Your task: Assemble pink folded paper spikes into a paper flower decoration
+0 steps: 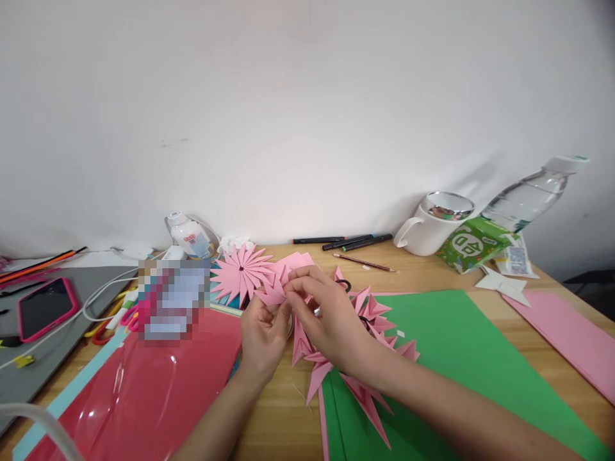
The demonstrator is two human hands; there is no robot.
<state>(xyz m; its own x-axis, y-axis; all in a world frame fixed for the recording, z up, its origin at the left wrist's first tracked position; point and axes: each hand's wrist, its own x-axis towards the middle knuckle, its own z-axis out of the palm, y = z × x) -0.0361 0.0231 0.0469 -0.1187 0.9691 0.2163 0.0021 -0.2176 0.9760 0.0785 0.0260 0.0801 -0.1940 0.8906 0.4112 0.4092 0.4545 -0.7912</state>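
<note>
My left hand pinches a pink folded paper piece from the left, in the middle of the head view. My right hand has its fingertips closed on the right side of the same paper, touching the left fingertips. Just behind them lies a pink pleated paper starburst with a dark centre. Spiky pink folded paper spreads beneath my right wrist, partly on green paper. Two black loops show among the pink points; what they belong to is hidden.
A red glossy folder and a phone with a pink case lie left. Pens and a thin brown stick lie along the wall. A white mug, green packet and tilted water bottle stand back right.
</note>
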